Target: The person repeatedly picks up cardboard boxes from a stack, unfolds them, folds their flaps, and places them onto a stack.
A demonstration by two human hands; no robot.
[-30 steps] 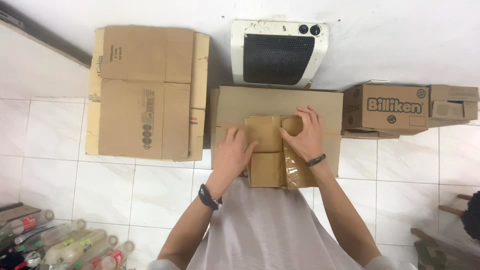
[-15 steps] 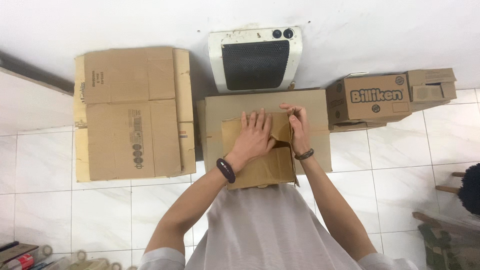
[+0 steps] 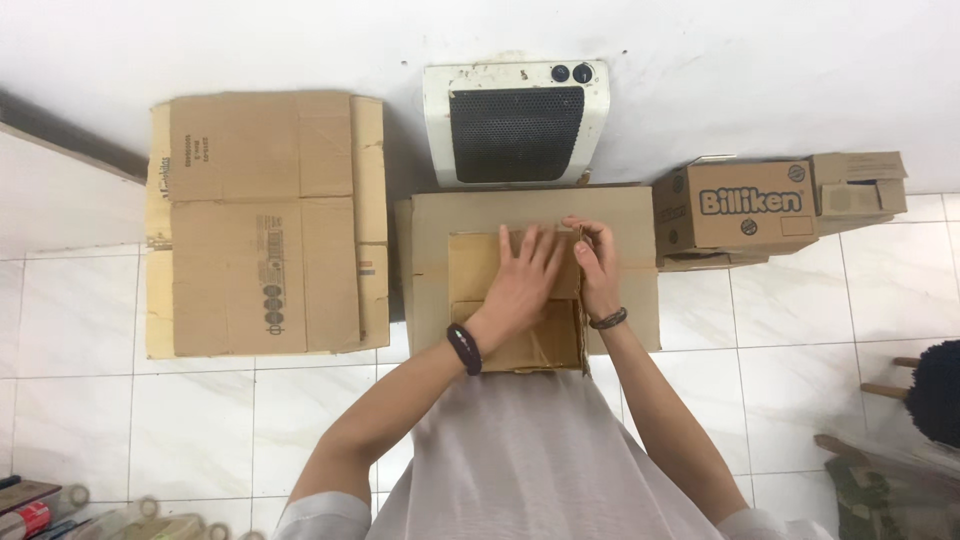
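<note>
Below, two bare hands work one small brown cardboard box (image 3: pixel 515 300) lying squarely on a larger flattened carton (image 3: pixel 620 215), its long axis toward the wall: the left hand (image 3: pixel 522 285) presses flat, open, while the right hand (image 3: pixel 595 262) apparently pinches its right flap.

Flattened cardboard (image 3: pixel 262 222) left, white heater (image 3: pixel 515 121) against wall, 2 printed boxes (image 3: pixel 735 210) right, perhaps bottles (image 3: pixel 150 520) bottom-left
</note>
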